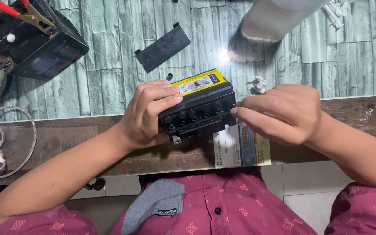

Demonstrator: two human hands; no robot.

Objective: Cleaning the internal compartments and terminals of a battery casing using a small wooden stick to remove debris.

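The scene is evenly and fairly brightly lit, with cool light falling from above and ahead. A hard white glare spot burns out on the glossy stone-pattern worktop, just beside the pale plastic container at the top edge, which is soft and out of focus. That container throws a dark shadow onto the surface below it. Both hands cast soft shadows onto the wooden front edge. The small black battery is sharp in the centre. Straight lines bow slightly toward the edges, and the corners look a little darker.
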